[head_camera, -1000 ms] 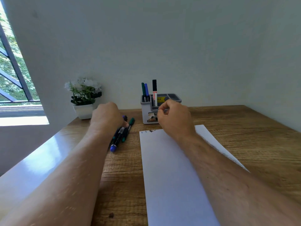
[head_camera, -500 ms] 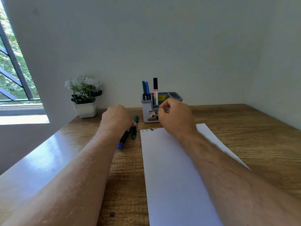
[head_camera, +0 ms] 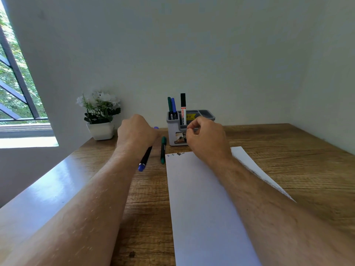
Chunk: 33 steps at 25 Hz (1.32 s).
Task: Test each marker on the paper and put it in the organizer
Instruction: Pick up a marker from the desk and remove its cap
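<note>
My left hand [head_camera: 137, 132] grips a blue-capped marker [head_camera: 145, 157] near the worktop's far edge; my right hand [head_camera: 206, 137], fingers curled and seemingly holding nothing, hovers at the organizer [head_camera: 173, 135]. Uncapping carelessly could knock the green marker [head_camera: 163, 149] rolling.

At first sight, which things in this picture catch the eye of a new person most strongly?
First come the two bare forearms reaching over the wooden desk: the left hand grips a blue-ended marker, and the right hand hovers curled in front of the grey organizer. Three markers stand upright in the organizer's left part. A white paper lies under the right arm, a green marker beside its left edge.
</note>
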Each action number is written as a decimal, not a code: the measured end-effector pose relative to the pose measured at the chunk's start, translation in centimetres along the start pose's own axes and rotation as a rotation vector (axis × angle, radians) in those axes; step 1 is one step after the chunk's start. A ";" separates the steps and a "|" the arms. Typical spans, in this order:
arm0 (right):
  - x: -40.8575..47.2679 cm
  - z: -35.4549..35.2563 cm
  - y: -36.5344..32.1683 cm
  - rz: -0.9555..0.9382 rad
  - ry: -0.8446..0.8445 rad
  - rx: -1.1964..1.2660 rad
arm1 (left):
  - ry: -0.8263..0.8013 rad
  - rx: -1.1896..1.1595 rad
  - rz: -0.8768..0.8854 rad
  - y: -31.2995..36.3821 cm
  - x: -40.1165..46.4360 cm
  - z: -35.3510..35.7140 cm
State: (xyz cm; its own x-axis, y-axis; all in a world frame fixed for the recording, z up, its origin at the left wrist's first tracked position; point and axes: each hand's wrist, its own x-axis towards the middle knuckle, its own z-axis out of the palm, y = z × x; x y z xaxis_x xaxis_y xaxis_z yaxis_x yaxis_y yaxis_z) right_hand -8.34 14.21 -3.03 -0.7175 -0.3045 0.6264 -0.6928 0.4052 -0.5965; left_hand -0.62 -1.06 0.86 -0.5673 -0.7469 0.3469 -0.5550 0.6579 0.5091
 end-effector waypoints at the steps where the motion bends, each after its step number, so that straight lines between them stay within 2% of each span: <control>1: 0.0 0.0 0.0 -0.001 -0.006 0.004 | 0.029 -0.091 0.021 0.3 -0.1 -0.3; 4: 0.0 0.1 -0.2 -0.052 -0.030 0.057 | 0.006 -0.457 0.058 1.4 -0.9 -0.5; 8: -0.4 0.0 -1.3 -0.093 -0.102 0.249 | -0.217 -0.997 0.046 2.5 -2.3 -0.3; 13: -0.5 -0.1 -1.9 0.015 -0.183 0.401 | -0.416 -1.362 -0.032 2.6 -2.6 -0.1; 19: -0.5 -0.6 -2.2 0.137 -0.321 0.572 | -0.502 -1.399 -0.058 3.2 -2.7 0.1; 24: -0.4 -0.8 -2.2 0.086 -0.276 0.547 | -0.526 -1.292 -0.003 3.3 -3.1 0.5; 33: -0.2 -0.3 -1.6 0.042 -0.209 0.348 | -0.330 -1.363 0.113 2.8 -2.2 1.1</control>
State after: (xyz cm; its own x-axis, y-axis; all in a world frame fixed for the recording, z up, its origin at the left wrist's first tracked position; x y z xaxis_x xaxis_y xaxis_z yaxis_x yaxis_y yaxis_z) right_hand -7.08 13.84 -2.05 -0.7204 -0.4767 0.5037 -0.6197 0.1165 -0.7761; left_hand -1.57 2.54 0.65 -0.7886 -0.5153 0.3354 0.4124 -0.0388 0.9102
